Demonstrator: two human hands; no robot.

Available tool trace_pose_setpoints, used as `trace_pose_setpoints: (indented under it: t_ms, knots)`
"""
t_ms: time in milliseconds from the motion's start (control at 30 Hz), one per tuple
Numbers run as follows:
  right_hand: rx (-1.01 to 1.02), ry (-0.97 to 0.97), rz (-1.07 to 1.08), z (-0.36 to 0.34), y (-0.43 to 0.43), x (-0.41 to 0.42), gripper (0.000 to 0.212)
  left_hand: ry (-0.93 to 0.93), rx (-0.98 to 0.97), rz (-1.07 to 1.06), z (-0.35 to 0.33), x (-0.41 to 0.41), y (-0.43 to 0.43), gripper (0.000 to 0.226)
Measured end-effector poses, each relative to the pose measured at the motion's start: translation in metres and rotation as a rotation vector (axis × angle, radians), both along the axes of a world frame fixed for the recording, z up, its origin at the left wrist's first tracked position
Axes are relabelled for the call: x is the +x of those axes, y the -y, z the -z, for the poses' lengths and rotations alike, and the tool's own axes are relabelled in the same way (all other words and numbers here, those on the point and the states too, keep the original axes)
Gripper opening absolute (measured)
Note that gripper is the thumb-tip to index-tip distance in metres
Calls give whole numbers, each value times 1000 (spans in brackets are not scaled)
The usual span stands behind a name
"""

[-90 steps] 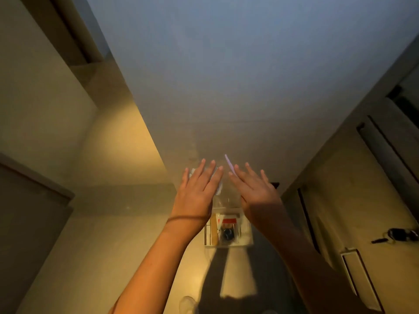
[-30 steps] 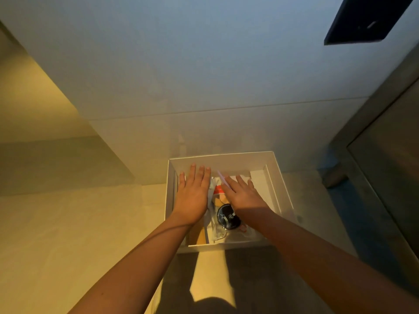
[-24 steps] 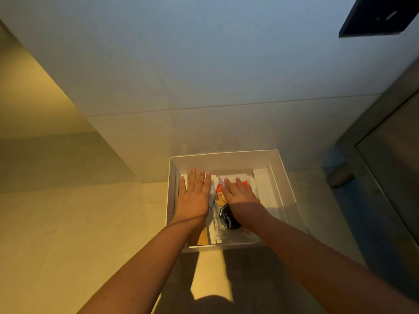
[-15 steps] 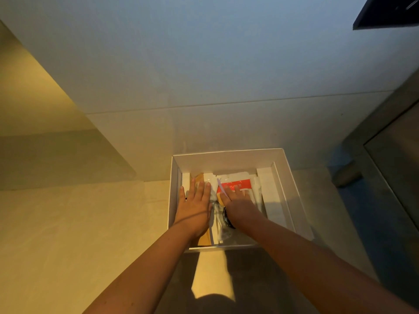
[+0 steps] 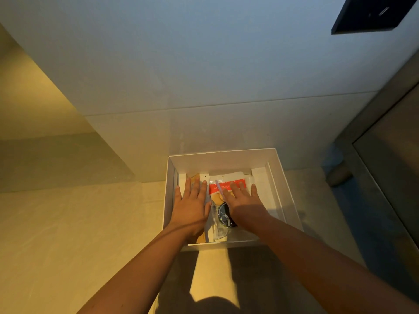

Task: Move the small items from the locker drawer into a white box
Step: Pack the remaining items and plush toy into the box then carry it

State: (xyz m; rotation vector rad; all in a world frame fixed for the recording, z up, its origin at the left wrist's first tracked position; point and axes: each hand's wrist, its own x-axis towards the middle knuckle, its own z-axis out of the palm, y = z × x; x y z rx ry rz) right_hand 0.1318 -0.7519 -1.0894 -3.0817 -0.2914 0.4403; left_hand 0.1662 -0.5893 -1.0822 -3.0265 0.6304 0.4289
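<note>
A white box (image 5: 284, 191) stands open on the floor against the wall. In it lie a red-and-white packet (image 5: 221, 188), a round black item (image 5: 223, 217) in clear wrap, and a tan piece (image 5: 195, 177) at the far left. My left hand (image 5: 192, 207) rests flat, fingers straight, on the items at the left. My right hand (image 5: 243, 205) lies flat with its fingers spread over the packet. A thin pale stick (image 5: 218, 188) slants just left of its index finger. The locker drawer is out of view.
The box sits against a pale wall panel (image 5: 204, 75). A dark plate (image 5: 371, 14) is mounted at the upper right. A grey door frame (image 5: 374, 123) runs down the right side, and pale floor tiles (image 5: 79, 234) spread to the left.
Both hands came down from in front of the wall into the white box and now lie flat on the items. The right hand's fingers have spread apart.
</note>
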Motion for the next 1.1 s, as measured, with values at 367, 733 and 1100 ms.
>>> trace_pose_setpoints:
  t_ms: [367, 733, 1100]
  knots:
    - [22, 213, 96, -40, 26, 5, 56, 268, -16, 55, -55, -2, 19, 59]
    - [150, 604, 72, -169, 33, 18, 45, 524, -281, 83, -193, 6, 44, 47]
    - [177, 570, 220, -394, 42, -2, 48, 397, -308, 40, -404, -9, 57, 56]
